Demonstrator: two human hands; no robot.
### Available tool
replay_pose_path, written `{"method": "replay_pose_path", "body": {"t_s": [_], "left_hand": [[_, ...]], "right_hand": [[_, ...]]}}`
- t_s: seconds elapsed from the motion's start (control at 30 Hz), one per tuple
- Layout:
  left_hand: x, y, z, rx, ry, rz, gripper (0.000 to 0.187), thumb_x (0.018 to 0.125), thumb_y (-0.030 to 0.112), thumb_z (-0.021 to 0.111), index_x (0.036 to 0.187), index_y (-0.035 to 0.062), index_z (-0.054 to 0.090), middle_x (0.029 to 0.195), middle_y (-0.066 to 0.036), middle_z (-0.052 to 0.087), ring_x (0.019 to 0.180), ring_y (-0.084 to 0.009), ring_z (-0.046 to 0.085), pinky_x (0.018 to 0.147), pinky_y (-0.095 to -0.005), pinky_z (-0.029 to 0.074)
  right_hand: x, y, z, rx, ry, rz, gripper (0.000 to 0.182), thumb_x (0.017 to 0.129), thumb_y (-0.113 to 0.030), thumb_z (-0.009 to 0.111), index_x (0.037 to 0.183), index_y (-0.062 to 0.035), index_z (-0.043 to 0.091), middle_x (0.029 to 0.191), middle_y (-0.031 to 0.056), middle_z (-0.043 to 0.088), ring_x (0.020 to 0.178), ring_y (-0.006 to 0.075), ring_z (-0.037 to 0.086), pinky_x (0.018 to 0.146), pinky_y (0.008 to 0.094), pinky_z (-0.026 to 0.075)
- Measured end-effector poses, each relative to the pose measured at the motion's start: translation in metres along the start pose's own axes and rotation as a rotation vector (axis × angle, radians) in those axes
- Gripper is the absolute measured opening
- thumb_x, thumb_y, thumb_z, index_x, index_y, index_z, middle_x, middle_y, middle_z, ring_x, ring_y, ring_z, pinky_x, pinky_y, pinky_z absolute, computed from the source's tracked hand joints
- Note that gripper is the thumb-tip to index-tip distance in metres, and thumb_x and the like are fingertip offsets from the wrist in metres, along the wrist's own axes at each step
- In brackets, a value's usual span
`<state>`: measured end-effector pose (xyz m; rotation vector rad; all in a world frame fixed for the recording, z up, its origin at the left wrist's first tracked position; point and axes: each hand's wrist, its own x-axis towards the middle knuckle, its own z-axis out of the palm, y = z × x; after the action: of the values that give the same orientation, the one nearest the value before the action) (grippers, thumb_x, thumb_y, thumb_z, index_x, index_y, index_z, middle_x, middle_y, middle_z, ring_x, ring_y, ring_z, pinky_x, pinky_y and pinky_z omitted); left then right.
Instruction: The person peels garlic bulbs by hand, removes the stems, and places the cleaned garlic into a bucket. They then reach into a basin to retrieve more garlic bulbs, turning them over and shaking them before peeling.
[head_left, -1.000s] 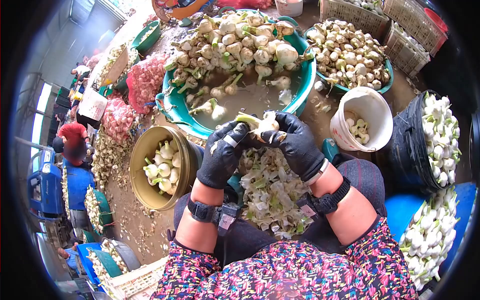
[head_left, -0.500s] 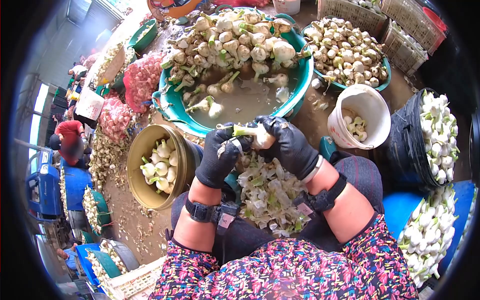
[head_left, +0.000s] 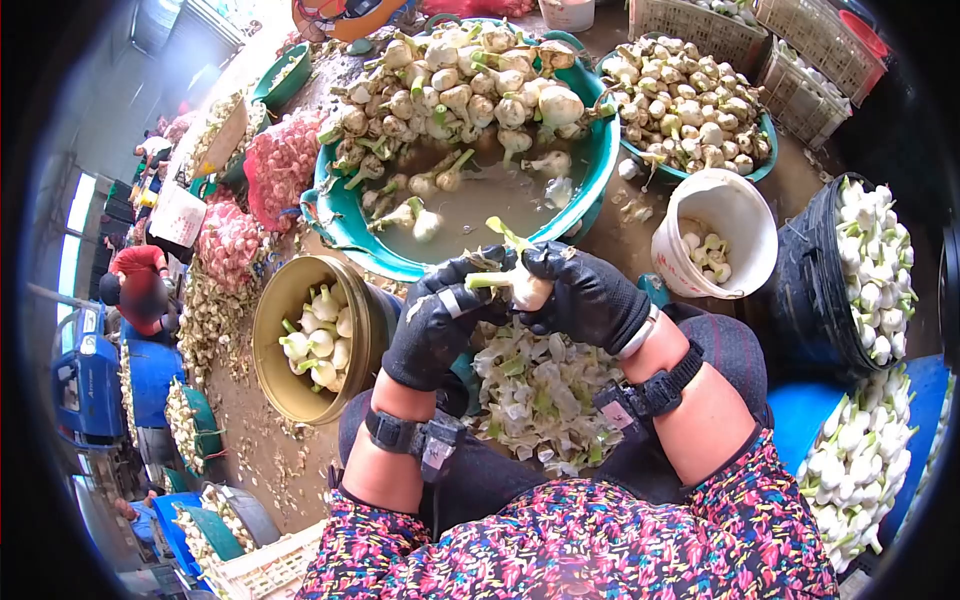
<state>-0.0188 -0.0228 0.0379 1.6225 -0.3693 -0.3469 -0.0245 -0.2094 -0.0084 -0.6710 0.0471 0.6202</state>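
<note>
Both my hands wear black gloves and meet over my lap. My right hand [head_left: 590, 298] grips a white garlic bulb [head_left: 522, 287] with a short green stalk. My left hand [head_left: 437, 325] holds the bulb's stalk end and pulls at a strip of green skin that sticks up above it. Under my hands a heap of peeled skins [head_left: 540, 390] lies in my lap. A brass-coloured bowl [head_left: 275, 340] with several peeled bulbs stands to the left of my left hand.
A big teal tub [head_left: 590, 190] of muddy water and unpeeled bulbs sits ahead; a second teal tub [head_left: 770, 150] is at right. A white bucket [head_left: 745, 215], a black bin [head_left: 815, 290] of cleaned bulbs, red mesh sacks [head_left: 285, 160] and other workers [head_left: 135, 285] at left surround me.
My hands have shifted slightly and turned the bulb. A strip of green skin now stands up above it, peeled away by my left hand.
</note>
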Motion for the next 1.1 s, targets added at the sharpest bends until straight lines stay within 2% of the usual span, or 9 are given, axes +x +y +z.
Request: {"method": "replay_pose_path", "body": {"t_s": [0.23,0.3,0.47,0.67,0.77,0.8,0.87,0.97,1.1], "left_hand": [[0.004,-0.017,-0.005,0.045,0.029,-0.044,0.022,0.079,0.012,0.061,0.096,-0.0029,0.064,0.087,-0.007,0.064,0.077,-0.0119,0.06,0.071,-0.0261,0.048],[0.002,-0.003,0.001,0.214,0.038,0.055,0.018,0.08,0.011,0.06,0.089,-0.0036,0.065,0.084,-0.007,0.064,0.072,-0.0121,0.06,0.069,-0.0263,0.048],[0.016,-0.016,-0.033,0.473,0.035,0.363,0.018,0.082,0.007,0.053,0.09,-0.006,0.063,0.074,-0.007,0.061,0.068,-0.0144,0.061,0.064,-0.0266,0.05],[0.008,-0.009,-0.027,0.72,0.143,0.237,0.025,0.084,0.01,0.054,0.102,-0.0072,0.059,0.094,-0.011,0.061,0.079,-0.0201,0.062,0.066,-0.0326,0.054],[0.007,-0.022,-0.015,-0.167,0.208,0.05,0.026,0.083,0.012,0.057,0.102,-0.0063,0.059,0.095,-0.012,0.061,0.08,-0.0197,0.062,0.067,-0.0341,0.054],[0.01,-0.027,-0.019,0.197,0.105,0.306,0.027,0.083,0.011,0.058,0.105,-0.0055,0.058,0.094,-0.011,0.061,0.081,-0.018,0.062,0.069,-0.0323,0.053],[0.009,-0.024,-0.016,0.033,0.108,0.173,0.027,0.083,0.01,0.058,0.105,-0.005,0.059,0.093,-0.011,0.062,0.081,-0.017,0.062,0.07,-0.0307,0.052],[0.009,-0.014,-0.006,-0.109,0.131,0.051,0.026,0.081,0.009,0.059,0.104,-0.0045,0.06,0.091,-0.009,0.063,0.081,-0.015,0.061,0.071,-0.0275,0.05],[0.01,-0.008,-0.008,0.033,0.135,0.085,0.024,0.078,0.009,0.062,0.098,-0.0035,0.064,0.089,-0.007,0.064,0.081,-0.0131,0.06,0.073,-0.0249,0.048]], "right_hand": [[0.008,0.002,0.006,-0.535,0.021,-0.204,0.026,0.089,-0.028,0.053,0.102,-0.005,0.056,0.085,0.0021,0.058,0.073,0.0085,0.055,0.067,0.0225,0.047],[0.014,0.009,0.011,-0.439,0.239,-0.413,0.015,0.084,-0.013,0.059,0.093,-0.0018,0.058,0.083,0.0064,0.059,0.072,0.0151,0.056,0.066,0.029,0.046],[-0.011,0.003,0.035,-1.486,0.252,-1.246,0.014,0.073,-0.017,0.053,0.082,-0.0061,0.056,0.079,0.0126,0.052,0.077,0.0347,0.05,0.073,0.0457,0.038],[-0.012,0.034,0.016,-1.848,-0.243,0.241,0.029,0.076,-0.017,0.055,0.1,-0.0017,0.059,0.09,0.0241,0.061,0.087,0.0382,0.059,0.082,0.0424,0.047],[-0.003,0.027,0.004,-1.731,0.263,-0.371,0.03,0.075,-0.015,0.06,0.102,-0.001,0.058,0.085,0.0193,0.063,0.084,0.0294,0.063,0.079,0.0376,0.048],[-0.005,0.015,0.01,-1.465,0.337,-0.486,0.028,0.072,-0.014,0.063,0.097,-0.0019,0.059,0.085,0.0172,0.062,0.081,0.029,0.062,0.076,0.0362,0.049],[-0.001,0.006,0.014,-0.969,0.366,-0.71,0.029,0.066,-0.007,0.07,0.093,-0.0019,0.06,0.082,0.0087,0.06,0.071,0.0183,0.059,0.068,0.0274,0.049],[0.002,0.009,0.018,-0.498,0.2,-0.59,0.032,0.067,-0.006,0.071,0.097,-0.0031,0.062,0.083,0.0027,0.059,0.07,0.009,0.055,0.067,0.0235,0.047],[-0.001,0.003,0.007,-0.751,0.151,-0.495,0.031,0.073,0.001,0.069,0.103,-0.0006,0.06,0.099,0.0027,0.059,0.088,0.0098,0.056,0.08,0.0254,0.048]]}}
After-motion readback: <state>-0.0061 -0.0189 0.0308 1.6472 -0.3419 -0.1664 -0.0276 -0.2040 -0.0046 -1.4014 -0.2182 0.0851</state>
